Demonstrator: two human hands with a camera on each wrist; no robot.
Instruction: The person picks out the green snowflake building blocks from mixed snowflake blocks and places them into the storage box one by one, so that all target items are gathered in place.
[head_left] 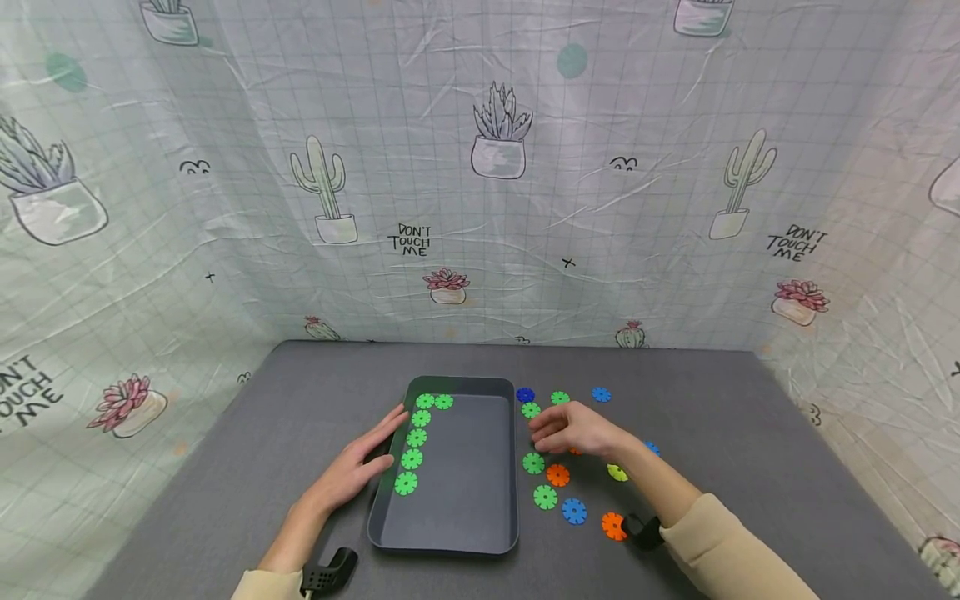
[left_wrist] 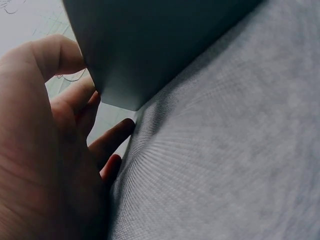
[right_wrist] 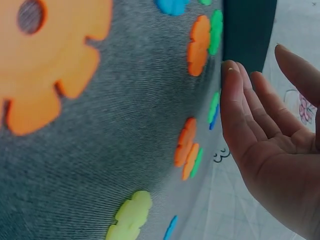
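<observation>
A dark grey tray lies on the table. Inside it, several green notched discs form a column down the left side, with one more green disc beside the top one. My left hand rests along the tray's left rim, fingers mostly straight; in the left wrist view its fingers touch the tray's wall. My right hand hovers just right of the tray, over loose discs. The right wrist view shows its fingers loosely bent, thumb apart, nothing visible between them.
Right of the tray lie loose notched discs: green, orange, blue and yellow. A dark blue disc sits by the tray's top right corner. A cactus-print sheet hangs behind the table.
</observation>
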